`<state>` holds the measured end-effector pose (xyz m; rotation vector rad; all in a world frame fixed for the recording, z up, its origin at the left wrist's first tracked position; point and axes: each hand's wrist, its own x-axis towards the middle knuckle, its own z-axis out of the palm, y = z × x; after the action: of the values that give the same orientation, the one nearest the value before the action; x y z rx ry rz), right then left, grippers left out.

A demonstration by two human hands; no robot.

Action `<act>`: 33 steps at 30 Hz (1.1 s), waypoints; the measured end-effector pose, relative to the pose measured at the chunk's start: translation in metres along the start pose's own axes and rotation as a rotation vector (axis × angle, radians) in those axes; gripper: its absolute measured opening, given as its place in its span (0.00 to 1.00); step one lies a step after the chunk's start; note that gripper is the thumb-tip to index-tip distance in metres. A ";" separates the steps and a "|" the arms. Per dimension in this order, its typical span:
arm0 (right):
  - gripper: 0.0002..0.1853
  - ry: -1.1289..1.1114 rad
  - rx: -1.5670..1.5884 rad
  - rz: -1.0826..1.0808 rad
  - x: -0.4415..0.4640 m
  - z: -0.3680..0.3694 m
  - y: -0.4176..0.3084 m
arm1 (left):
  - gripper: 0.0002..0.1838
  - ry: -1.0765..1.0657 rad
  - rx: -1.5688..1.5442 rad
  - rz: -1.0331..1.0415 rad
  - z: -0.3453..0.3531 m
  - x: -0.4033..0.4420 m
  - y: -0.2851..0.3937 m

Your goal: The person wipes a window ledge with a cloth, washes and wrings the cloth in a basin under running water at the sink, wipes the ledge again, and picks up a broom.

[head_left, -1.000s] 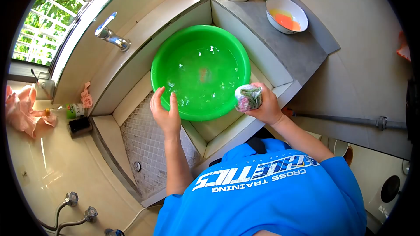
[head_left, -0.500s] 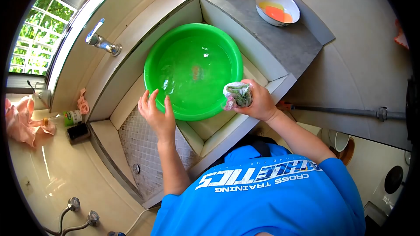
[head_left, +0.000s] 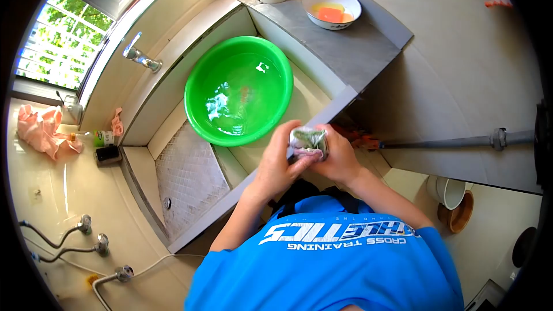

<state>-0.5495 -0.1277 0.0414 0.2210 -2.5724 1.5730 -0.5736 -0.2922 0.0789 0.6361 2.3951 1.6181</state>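
A bunched cloth (head_left: 309,143), white with green and pink parts, is held in front of my blue shirt. My left hand (head_left: 277,164) grips it from the left side, thumb across its lower part. My right hand (head_left: 340,158) is wrapped round its other side. The folds of the cloth hide part of the fingers. Beyond my hands, a green basin (head_left: 191,101) with water in it sits in the sink. Something small and reddish shows blurred through the water.
A chrome faucet (head_left: 141,59) rises at the sink's left edge. On the grey ledge stands a white bowl (head_left: 352,7) holding an orange block (head_left: 330,14). A pink cloth (head_left: 43,129), a bottle (head_left: 102,138) and a dark brush-like block (head_left: 108,155) lie at left.
My left hand has come from beside the basin to the cloth and closed on it. My right hand has drawn the cloth slightly toward my body. The view has shifted.
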 end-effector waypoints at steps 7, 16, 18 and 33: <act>0.31 -0.079 0.766 0.355 -0.082 -0.072 0.012 | 0.21 -0.207 -0.238 -0.112 0.074 -0.005 0.043; 0.23 0.177 1.336 0.650 -0.163 -0.137 0.046 | 0.30 -0.389 -0.498 -0.037 0.172 -0.009 0.070; 0.24 0.309 1.304 0.581 -0.174 -0.145 0.049 | 0.30 -0.370 -0.501 -0.006 0.183 -0.011 0.079; 0.21 0.927 1.577 0.231 -0.218 -0.191 0.050 | 0.13 -0.962 -0.576 -0.038 0.231 0.046 0.089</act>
<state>-0.3396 0.0788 0.0461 -0.5601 -0.3844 2.4947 -0.5045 -0.0498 0.0741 0.9388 1.1926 1.3992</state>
